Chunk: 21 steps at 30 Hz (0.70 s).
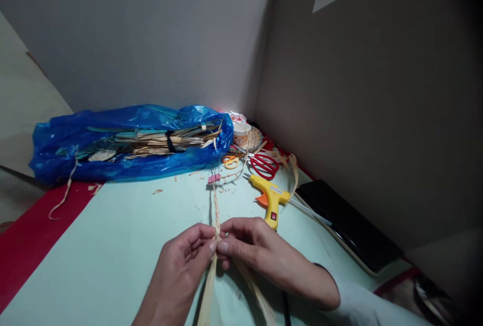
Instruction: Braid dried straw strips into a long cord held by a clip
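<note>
A thin braid of pale plant fibre (216, 205) runs from a pink binder clip (214, 178) toward me. My left hand (187, 260) pinches the lower end of the braid between thumb and fingertips. Opposite it, my right hand (251, 245) also pinches there, its thumb beside the left thumb. Below the hands, loose flat fibre strands hang apart, one bundle (207, 296) under the left fingers and another (258, 296) under the right hand. The fingertips partly cover the point where the strands cross.
A yellow glue gun (270, 196) lies right of the braid, near red-handled scissors (264, 166) and orange-handled scissors (230, 161). An open blue plastic bag (132, 167) of dried strips (162, 142) lies along the back. A black flat object (347, 220) borders the right wall.
</note>
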Each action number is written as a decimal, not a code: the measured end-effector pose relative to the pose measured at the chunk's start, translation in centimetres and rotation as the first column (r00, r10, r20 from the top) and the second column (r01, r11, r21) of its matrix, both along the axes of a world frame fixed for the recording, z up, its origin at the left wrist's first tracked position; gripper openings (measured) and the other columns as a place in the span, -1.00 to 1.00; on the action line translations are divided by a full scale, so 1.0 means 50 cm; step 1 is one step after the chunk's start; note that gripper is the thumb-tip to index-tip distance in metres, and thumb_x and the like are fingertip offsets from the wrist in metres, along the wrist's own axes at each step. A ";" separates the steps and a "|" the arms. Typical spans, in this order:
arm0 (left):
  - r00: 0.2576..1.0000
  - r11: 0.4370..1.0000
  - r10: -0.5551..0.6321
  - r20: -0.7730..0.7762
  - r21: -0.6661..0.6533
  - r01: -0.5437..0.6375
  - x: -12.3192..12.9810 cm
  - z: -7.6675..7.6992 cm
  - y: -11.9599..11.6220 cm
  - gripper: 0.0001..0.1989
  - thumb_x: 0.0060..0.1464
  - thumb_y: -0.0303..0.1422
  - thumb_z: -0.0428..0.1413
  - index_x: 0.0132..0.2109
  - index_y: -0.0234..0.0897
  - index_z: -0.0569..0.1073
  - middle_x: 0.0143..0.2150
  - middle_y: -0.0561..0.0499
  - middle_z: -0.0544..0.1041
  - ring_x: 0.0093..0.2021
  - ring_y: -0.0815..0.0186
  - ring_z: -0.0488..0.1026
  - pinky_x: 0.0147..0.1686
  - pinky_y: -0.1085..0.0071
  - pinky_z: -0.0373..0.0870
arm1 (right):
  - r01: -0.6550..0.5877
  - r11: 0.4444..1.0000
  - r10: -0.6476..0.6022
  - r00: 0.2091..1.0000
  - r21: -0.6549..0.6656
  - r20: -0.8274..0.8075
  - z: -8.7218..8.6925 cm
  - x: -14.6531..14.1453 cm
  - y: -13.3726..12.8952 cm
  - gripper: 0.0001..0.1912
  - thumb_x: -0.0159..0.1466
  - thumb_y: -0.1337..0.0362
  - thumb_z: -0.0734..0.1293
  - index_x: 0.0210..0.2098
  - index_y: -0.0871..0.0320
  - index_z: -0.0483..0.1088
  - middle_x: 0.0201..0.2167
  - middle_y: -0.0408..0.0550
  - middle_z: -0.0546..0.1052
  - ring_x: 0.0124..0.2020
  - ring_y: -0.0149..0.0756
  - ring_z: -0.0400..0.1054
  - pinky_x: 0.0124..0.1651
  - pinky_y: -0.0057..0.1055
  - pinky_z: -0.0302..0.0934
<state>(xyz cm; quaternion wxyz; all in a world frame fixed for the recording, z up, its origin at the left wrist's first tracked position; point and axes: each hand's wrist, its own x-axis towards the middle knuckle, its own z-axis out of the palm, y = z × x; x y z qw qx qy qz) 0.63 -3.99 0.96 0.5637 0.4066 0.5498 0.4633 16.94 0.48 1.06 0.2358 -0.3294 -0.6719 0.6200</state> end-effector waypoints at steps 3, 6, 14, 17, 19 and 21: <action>0.996 0.995 -0.086 -0.033 0.037 0.087 -0.003 -0.004 0.002 -0.80 -0.01 -0.24 0.18 -0.33 -0.27 0.40 -0.50 0.04 0.55 -0.41 0.32 0.46 -0.33 0.46 0.33 | -0.030 0.998 0.025 0.996 -0.061 -0.085 -0.007 -0.006 0.004 -0.66 0.27 0.05 0.29 -0.35 0.25 0.42 -0.47 -0.13 0.43 -0.45 -0.45 0.24 -0.33 -0.52 0.11; 0.998 0.997 -0.061 -0.025 0.041 0.062 0.000 -0.005 0.001 -0.81 0.02 -0.26 0.14 -0.25 -0.25 0.36 -0.49 0.06 0.56 -0.42 0.31 0.47 -0.33 0.44 0.33 | -0.021 1.000 0.020 0.997 -0.011 -0.076 -0.008 -0.008 0.006 -0.67 0.30 0.13 0.27 -0.45 0.25 0.41 -0.50 -0.15 0.42 -0.43 -0.44 0.26 -0.26 -0.52 0.14; 0.963 0.998 0.004 -0.268 0.063 0.013 0.014 0.007 -0.021 -0.69 0.09 -0.14 0.03 -0.07 -0.15 0.22 -0.32 0.04 0.62 -0.37 0.26 0.48 -0.31 0.39 0.30 | 0.148 0.919 -0.176 0.983 0.366 0.043 0.003 -0.008 -0.004 -0.75 0.26 0.21 0.33 -0.44 0.21 0.56 -0.50 -0.08 0.52 -0.36 -0.35 0.33 -0.26 -0.47 0.15; 0.897 0.995 0.024 -0.440 0.101 0.023 0.018 0.016 -0.029 -0.72 0.15 -0.14 -0.04 -0.05 -0.13 0.22 -0.34 0.07 0.62 -0.39 0.26 0.49 -0.30 0.39 0.29 | 0.207 0.887 -0.254 0.965 0.413 0.063 0.003 -0.008 -0.006 -0.82 0.21 0.26 0.37 -0.43 0.20 0.57 -0.51 -0.07 0.52 -0.37 -0.34 0.33 -0.28 -0.46 0.15; 0.843 0.992 0.036 -0.537 0.122 0.035 0.018 0.019 -0.032 -0.80 0.17 -0.18 -0.07 -0.12 -0.13 0.27 -0.46 0.14 0.58 -0.45 0.28 0.46 -0.36 0.43 0.26 | 0.210 0.885 -0.276 0.955 0.415 0.106 0.001 -0.007 -0.008 -0.85 0.20 0.27 0.37 -0.42 0.20 0.55 -0.51 -0.09 0.51 -0.40 -0.36 0.32 -0.31 -0.46 0.13; 0.787 0.986 0.046 -0.616 0.156 0.065 0.015 0.019 -0.033 -0.84 0.19 -0.21 -0.08 -0.27 -0.13 0.32 -0.55 0.17 0.50 -0.52 0.33 0.43 -0.43 0.46 0.25 | 0.195 0.894 -0.282 0.944 0.403 0.169 -0.002 -0.005 -0.012 -0.84 0.22 0.27 0.34 -0.40 0.21 0.52 -0.52 -0.12 0.48 -0.45 -0.40 0.28 -0.38 -0.48 0.09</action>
